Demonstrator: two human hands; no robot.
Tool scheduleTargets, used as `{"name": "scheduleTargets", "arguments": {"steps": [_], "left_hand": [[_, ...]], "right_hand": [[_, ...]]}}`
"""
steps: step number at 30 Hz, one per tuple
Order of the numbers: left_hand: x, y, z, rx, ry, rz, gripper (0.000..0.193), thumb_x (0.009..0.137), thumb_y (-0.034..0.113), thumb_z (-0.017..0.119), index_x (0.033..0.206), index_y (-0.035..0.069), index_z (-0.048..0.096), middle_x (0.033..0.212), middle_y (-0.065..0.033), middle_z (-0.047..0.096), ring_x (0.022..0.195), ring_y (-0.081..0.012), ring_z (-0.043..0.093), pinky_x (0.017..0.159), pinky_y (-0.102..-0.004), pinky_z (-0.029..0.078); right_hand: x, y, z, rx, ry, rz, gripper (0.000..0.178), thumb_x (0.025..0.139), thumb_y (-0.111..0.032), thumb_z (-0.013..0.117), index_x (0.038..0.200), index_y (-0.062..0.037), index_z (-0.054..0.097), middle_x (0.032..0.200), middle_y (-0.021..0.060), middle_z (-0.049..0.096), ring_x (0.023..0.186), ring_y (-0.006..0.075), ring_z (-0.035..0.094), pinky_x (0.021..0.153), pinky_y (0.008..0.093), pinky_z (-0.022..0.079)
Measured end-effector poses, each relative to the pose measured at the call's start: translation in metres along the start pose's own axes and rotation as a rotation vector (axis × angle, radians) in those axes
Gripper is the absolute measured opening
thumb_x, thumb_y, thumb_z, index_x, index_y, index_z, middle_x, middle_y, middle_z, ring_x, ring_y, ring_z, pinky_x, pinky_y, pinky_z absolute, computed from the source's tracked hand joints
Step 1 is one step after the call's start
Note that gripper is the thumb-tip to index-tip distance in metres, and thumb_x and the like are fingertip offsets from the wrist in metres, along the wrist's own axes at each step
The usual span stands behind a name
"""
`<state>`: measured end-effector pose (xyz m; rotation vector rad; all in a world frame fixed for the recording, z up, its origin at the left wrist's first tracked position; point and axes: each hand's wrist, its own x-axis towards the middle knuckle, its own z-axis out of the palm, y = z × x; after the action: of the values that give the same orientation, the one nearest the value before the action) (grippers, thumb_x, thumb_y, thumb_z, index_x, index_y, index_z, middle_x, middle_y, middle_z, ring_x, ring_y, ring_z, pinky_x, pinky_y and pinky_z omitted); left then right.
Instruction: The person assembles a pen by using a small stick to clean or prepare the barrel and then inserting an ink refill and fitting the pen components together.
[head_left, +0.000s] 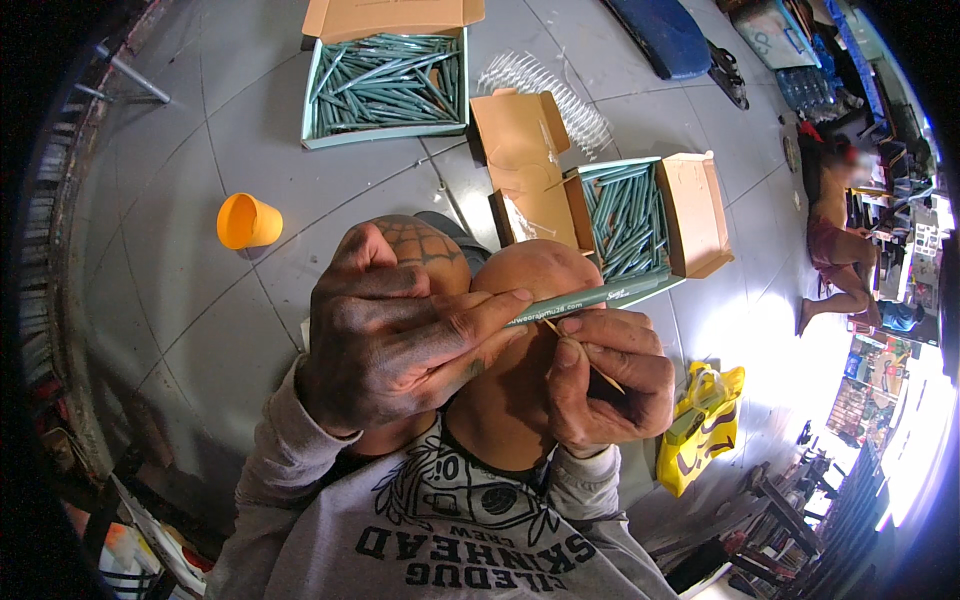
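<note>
While I watched from the far end of the head camera, these were my notes on how things sat and, as I judged it, why.

Left hand: my left hand (395,345) was curled tight around the butt of a teal pen tube (590,297), thumb pressed along its top, so the tube lay level and steady across the raised knees.

Right hand: my right hand (612,385) was pinched shut on a thin wooden stick (585,355), fingers narrow, its tip angled up to the underside of the tube; a short grip like that seemed meant for fine control.

Pen tube: it ran from the left fist out to the right, above the right hand, close to the face for a good look.

Near box: an open box of teal tubes (625,215) lay just beyond the knees, within easy reach, I judged.

Far box: a second full box (385,85) sat further off on the tiled floor (180,290).

Orange cup: on its side (247,221), well left.

Yellow bag: beside the right hip (705,425).

Another person: seated far right (835,230), apart.
</note>
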<state>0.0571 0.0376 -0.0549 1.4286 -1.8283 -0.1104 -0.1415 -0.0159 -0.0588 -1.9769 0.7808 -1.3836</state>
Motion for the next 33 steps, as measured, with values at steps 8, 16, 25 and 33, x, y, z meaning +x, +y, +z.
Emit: {"name": "scheduleTargets", "arguments": {"steps": [8, 16, 25, 33], "left_hand": [[-0.0042, -0.0006, 0.0024, -0.029, 0.041, -0.002, 0.043, 0.065, 0.017, 0.084, 0.108, 0.023, 0.08, 0.111, 0.0168, 0.064, 0.077, -0.0044, 0.053, 0.065, -0.0327, 0.034], [0.001, -0.0012, -0.0003, -0.023, -0.032, -0.002, 0.044, 0.066, 0.025, 0.082, 0.11, 0.025, 0.078, 0.091, 0.0186, 0.074, 0.058, -0.0054, 0.047, 0.068, -0.0293, 0.037], [0.0006, -0.0006, -0.0025, -0.023, -0.011, -0.001, 0.042, 0.067, 0.024, 0.081, 0.109, 0.023, 0.078, 0.092, 0.0179, 0.074, 0.059, -0.0051, 0.047, 0.068, -0.029, 0.036], [0.002, -0.0017, -0.0017, -0.025, -0.011, 0.014, 0.041, 0.067, 0.024, 0.081, 0.108, 0.023, 0.079, 0.093, 0.0173, 0.074, 0.06, -0.0052, 0.046, 0.067, -0.0285, 0.035]], "right_hand": [[0.0004, 0.0001, 0.001, -0.005, 0.009, -0.005, 0.02, 0.085, 0.002, 0.072, 0.09, -0.0004, 0.053, 0.088, 0.0188, 0.07, 0.083, 0.0242, 0.068, 0.081, 0.0366, 0.055], [0.0006, 0.0019, 0.0014, -0.009, 0.02, -0.019, 0.019, 0.085, 0.002, 0.072, 0.09, -0.0001, 0.053, 0.087, 0.0191, 0.07, 0.082, 0.0243, 0.068, 0.081, 0.0368, 0.055], [-0.0009, 0.0018, 0.0026, 0.006, 0.022, -0.012, 0.018, 0.085, 0.003, 0.071, 0.09, 0.0005, 0.053, 0.088, 0.0198, 0.07, 0.082, 0.0242, 0.068, 0.079, 0.0359, 0.055], [0.0004, -0.0008, 0.0009, -0.013, 0.007, 0.008, 0.019, 0.084, 0.004, 0.071, 0.09, 0.0002, 0.054, 0.087, 0.02, 0.069, 0.082, 0.0246, 0.067, 0.079, 0.0373, 0.055]]}}
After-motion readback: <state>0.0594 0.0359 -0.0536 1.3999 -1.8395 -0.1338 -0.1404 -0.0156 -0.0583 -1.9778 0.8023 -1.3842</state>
